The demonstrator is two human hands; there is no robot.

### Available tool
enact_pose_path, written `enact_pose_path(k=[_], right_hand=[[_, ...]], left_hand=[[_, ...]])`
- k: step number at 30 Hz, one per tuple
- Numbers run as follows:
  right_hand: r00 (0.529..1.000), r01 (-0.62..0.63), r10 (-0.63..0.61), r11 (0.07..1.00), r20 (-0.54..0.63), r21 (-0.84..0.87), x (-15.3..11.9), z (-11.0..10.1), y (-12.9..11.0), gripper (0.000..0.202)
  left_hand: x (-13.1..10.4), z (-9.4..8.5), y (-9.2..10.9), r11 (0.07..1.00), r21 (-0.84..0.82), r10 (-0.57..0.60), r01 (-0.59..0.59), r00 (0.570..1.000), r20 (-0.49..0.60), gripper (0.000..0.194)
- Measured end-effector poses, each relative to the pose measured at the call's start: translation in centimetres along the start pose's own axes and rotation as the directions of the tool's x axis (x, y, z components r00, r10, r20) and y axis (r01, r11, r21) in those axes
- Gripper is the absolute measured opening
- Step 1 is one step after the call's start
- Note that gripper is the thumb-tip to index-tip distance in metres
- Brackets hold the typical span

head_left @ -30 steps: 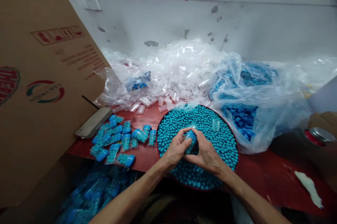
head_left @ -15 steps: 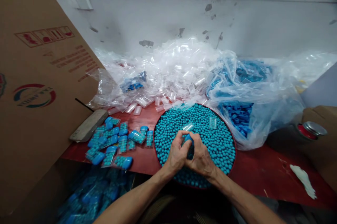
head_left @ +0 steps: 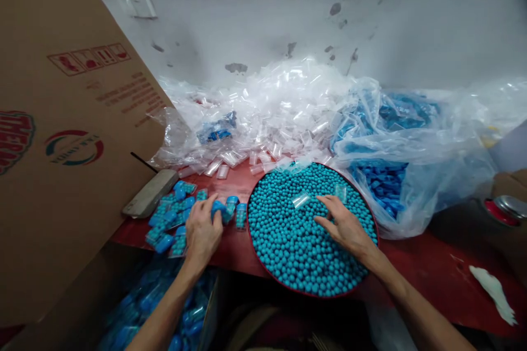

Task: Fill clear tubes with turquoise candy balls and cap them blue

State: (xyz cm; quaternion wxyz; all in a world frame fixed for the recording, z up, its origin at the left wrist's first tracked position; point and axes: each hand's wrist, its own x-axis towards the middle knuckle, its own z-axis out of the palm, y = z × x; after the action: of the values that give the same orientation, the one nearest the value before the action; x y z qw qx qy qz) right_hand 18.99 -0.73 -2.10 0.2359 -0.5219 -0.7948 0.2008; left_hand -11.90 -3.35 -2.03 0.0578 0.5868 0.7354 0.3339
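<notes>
My left hand (head_left: pixel 203 233) is over a cluster of small clear containers (head_left: pixel 168 213) with blue caps, filled with turquoise beads. Its thumb and forefinger are curled around a blue-capped container (head_left: pixel 219 209); my palm hides part of the cluster. My right hand (head_left: pixel 343 227) hovers with fingers apart and nothing in them, above a round red-rimmed tray (head_left: pixel 252 241) of turquoise beads (head_left: pixel 296 252). Two clear plastic tubes lie on the beads: one tube (head_left: pixel 301 200) left of my right fingertips, another tube (head_left: pixel 341 192) just beyond them.
Clear tubes (head_left: pixel 288 115) are heaped against the wall. A plastic bag (head_left: pixel 436 175) of blue caps (head_left: pixel 382 183) lies to the right. A cardboard box (head_left: pixel 82 109) stands at left, beside a grey block (head_left: pixel 151 194). More filled containers (head_left: pixel 140 307) are below the table edge.
My hands have parted from above the tray, where they held a blue-capped piece together. The left went to the container cluster; the right moved right and spread its fingers. The view shifted slightly.
</notes>
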Motion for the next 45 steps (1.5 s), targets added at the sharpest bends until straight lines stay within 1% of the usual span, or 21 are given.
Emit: enact_pose_path(k=[1,2,3,5,7,10,15,18,21,23,25,26,27,29,30,32,33,36,39,42,45], right_hand=[[1.0,-0.001,0.001,1.0,-0.021,-0.01,0.3,0.0,0.2,0.039],[0.999,0.004,-0.005,1.0,-0.047,-0.025,0.5,0.1,0.3,0.037],[0.997,0.017,-0.021,0.999,-0.072,-0.043,0.9,0.2,0.2,0.035],[0.993,0.058,-0.066,0.995,-0.103,-0.076,1.5,0.5,-0.1,0.032],[0.99,0.096,-0.105,0.99,-0.096,-0.101,2.0,0.9,-0.6,0.032],[0.991,0.121,-0.128,0.981,-0.041,-0.149,2.9,1.8,-1.3,0.032],[0.986,0.167,-0.168,0.947,0.02,-0.276,4.0,2.5,-2.4,0.035],[0.97,0.242,-0.241,0.937,0.037,-0.251,2.7,1.8,-3.2,0.035],[0.921,0.382,-0.358,0.91,0.155,-0.165,-0.4,0.4,-3.8,0.041],[0.87,0.453,-0.412,0.885,0.27,-0.109,-2.4,-0.4,-3.8,0.047],[0.822,0.494,-0.438,0.867,0.364,-0.071,-3.8,-0.8,-3.7,0.05],[0.802,0.508,-0.448,0.859,0.394,-0.057,-4.1,-0.9,-3.5,0.05],[0.788,0.519,-0.458,0.853,0.412,-0.046,-4.1,-0.8,-3.3,0.05],[0.772,0.539,-0.48,0.842,0.417,-0.031,-3.6,-0.5,-2.9,0.048],[0.771,0.548,-0.49,0.836,0.407,-0.032,-3.1,-0.3,-2.7,0.046],[0.771,0.571,-0.511,0.819,0.38,-0.055,-2.0,0.3,-2.2,0.041],[0.77,0.584,-0.522,0.808,0.368,-0.075,-1.4,0.6,-1.9,0.038],[0.768,0.614,-0.55,0.778,0.328,-0.133,0.2,1.4,-0.6,0.03],[0.794,0.593,-0.533,0.786,0.293,-0.176,1.5,2.0,0.4,0.031],[0.853,0.502,-0.441,0.84,0.277,-0.206,1.9,1.9,0.5,0.031],[0.88,0.438,-0.377,0.879,0.289,-0.186,1.6,0.7,-0.2,0.035]], left_hand=[[-0.1,0.4,-0.6,0.989,0.132,0.073,-0.071,0.997,-0.013,0.035],[-0.3,1.0,-1.0,0.964,0.22,0.148,-0.15,0.989,0.025,0.035],[-0.5,1.8,-1.2,0.936,0.264,0.215,-0.234,0.972,0.099,0.036],[-0.8,3.6,-1.4,0.885,0.28,0.309,-0.372,0.919,0.244,0.04],[-0.9,5.1,-1.6,0.855,0.284,0.345,-0.435,0.884,0.315,0.046],[-0.6,6.0,-1.7,0.831,0.322,0.339,-0.454,0.872,0.353,0.051],[-0.1,4.9,-2.4,0.798,0.402,0.305,-0.45,0.875,0.375,0.047],[0.3,4.1,-3.9,0.789,0.458,0.266,-0.41,0.899,0.347,0.041],[0.3,3.4,-4.3,0.835,0.442,0.244,-0.328,0.94,0.237,0.04],[-0.6,3.1,-3.2,0.895,0.341,0.253,-0.287,0.957,0.14,0.039],[-2.4,3.1,-1.0,0.923,0.19,0.317,-0.334,0.941,0.115,0.04],[-3.6,3.3,0.4,0.901,0.116,0.395,-0.418,0.901,0.178,0.042],[-4.7,3.5,1.7,0.866,0.071,0.464,-0.496,0.847,0.259,0.045],[-6.5,4.4,3.9,0.808,0.02,0.527,-0.589,0.736,0.425,0.052],[-7.0,4.9,4.7,0.789,0.013,0.532,-0.615,0.693,0.487,0.055],[-7.2,6.1,5.6,0.762,0.013,0.531,-0.647,0.636,0.56,0.059],[-6.9,6.6,5.8,0.752,0.02,0.532,-0.659,0.625,0.571,0.059],[-5.3,8.1,6.2,0.725,0.044,0.55,-0.687,0.617,0.563,0.055],[-3.8,8.7,7.2,0.734,0.086,0.535,-0.674,0.651,0.539,0.05],[-3.4,8.2,8.4,0.761,0.1,0.527,-0.641,0.701,0.48,0.043],[-3.3,7.1,8.9,0.765,0.011,0.594,-0.644,0.712,0.374,0.035]])
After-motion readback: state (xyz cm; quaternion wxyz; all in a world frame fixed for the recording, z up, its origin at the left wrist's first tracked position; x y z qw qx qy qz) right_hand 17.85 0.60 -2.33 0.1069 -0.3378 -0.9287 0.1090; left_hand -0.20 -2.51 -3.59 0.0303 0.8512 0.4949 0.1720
